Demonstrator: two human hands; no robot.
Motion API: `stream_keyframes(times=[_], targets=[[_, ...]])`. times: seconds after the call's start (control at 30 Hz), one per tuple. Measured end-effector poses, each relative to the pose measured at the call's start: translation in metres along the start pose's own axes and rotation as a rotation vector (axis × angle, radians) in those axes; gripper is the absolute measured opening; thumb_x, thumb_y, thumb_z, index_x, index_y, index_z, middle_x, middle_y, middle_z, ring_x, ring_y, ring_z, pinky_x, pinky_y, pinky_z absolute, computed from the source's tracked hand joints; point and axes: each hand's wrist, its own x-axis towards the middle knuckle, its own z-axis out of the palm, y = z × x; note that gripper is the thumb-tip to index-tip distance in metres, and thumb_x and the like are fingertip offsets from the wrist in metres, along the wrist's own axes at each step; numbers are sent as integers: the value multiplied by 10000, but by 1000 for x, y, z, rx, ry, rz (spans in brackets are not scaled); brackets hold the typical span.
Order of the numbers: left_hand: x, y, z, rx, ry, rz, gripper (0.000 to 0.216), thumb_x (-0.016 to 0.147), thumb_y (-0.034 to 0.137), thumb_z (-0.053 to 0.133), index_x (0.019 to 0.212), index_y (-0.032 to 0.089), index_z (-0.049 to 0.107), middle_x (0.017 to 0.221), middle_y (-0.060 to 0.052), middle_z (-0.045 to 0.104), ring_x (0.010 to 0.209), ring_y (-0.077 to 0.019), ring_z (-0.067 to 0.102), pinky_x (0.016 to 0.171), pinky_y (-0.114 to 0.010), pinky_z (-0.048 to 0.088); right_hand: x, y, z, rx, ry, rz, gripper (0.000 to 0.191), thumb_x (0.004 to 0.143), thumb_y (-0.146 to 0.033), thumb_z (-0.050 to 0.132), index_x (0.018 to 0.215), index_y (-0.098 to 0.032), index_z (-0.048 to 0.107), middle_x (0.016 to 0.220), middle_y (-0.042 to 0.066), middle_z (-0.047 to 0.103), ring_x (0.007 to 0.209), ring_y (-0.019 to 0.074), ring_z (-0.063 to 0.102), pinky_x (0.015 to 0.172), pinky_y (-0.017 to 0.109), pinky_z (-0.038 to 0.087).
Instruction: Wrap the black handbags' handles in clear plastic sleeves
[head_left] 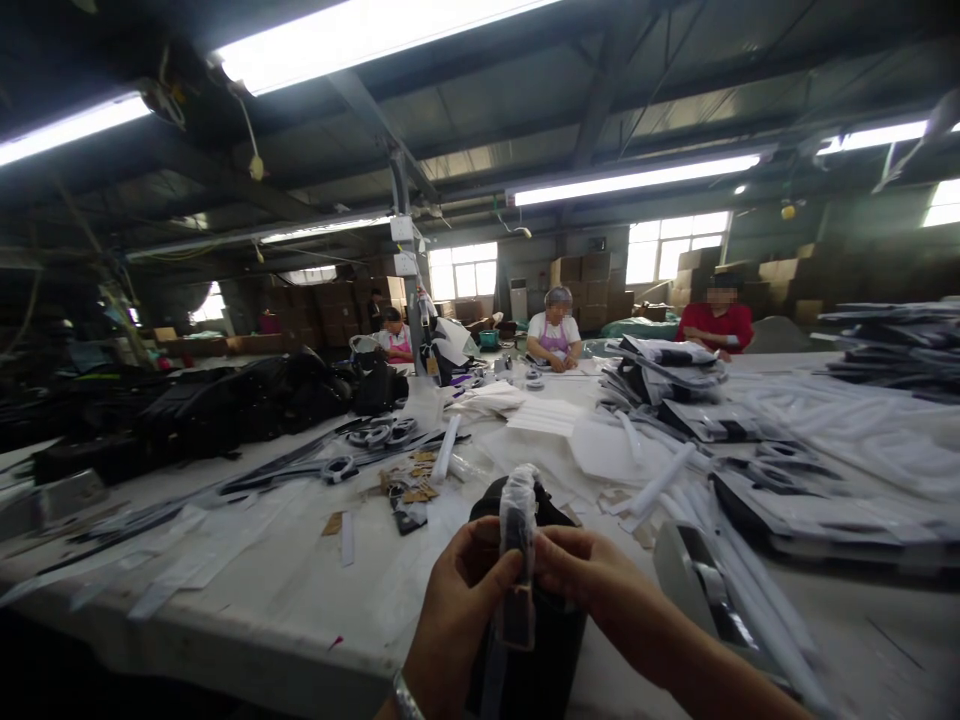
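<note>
A black bag (pixel 555 655) stands upright at the table's near edge, directly before me. From its top rises a handle (pixel 517 505) wrapped in clear and whitish plastic film. My left hand (pixel 463 580) grips the wrapped handle from the left, its thumb pressed against the film. On the other side, the fingertips of my right hand (pixel 581 568) are closed on the handle's edge. A clear strip hangs down the bag's front below my fingers. A grey tape dispenser (pixel 686 575) sits to the right of my right forearm.
White foam tubes (pixel 757 580) lie beside the dispenser. Stacks of wrapped flat pieces (pixel 667 365) stand farther right. Black bags (pixel 247 400) are heaped at the left. Brown tags (pixel 420 480) and sheets (pixel 544 416) cover the middle. Several people (pixel 555 335) sit across the table (pixel 292 600).
</note>
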Motion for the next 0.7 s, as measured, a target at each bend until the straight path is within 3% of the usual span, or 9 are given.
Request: stream_keyframes(times=[0.1,0.17,0.3,0.53,0.7], targets=[[0,0,-2,-18,21,-4,363,801,342,746,1092,165,619,1063,-102,704,1014,-266,657,834,-328,514,-2,2,-3,200,21,33,485,869,-563,585,1043,-141,749,1070,125,721,1073,260,631,954,363,469],[0,1,-4,-22,32,1,360,804,338,741,1094,164,618,1081,-100,700,1030,-264,651,854,-326,507,-5,4,-3,282,28,27,444,849,-521,634,1046,-142,752,1138,134,707,1135,280,609,1011,393,444],[-1,4,-7,40,30,9,308,810,343,733,1035,154,637,1012,-88,711,977,-246,662,837,-309,512,-8,16,4,202,59,-15,389,763,-376,776,1098,-185,729,1080,104,732,1112,277,624,1032,400,415],[-8,-5,-3,133,141,5,328,767,374,764,968,161,618,950,-93,706,857,-239,678,686,-285,543,3,50,19,72,327,-120,383,678,-455,823,946,-206,711,991,81,747,1011,309,660,923,399,484],[-11,-13,-3,253,281,97,284,740,356,776,915,170,651,890,-69,704,833,-227,673,683,-276,562,5,49,27,62,301,-136,442,698,-482,800,1032,-210,704,1048,90,741,1047,310,653,921,383,499]])
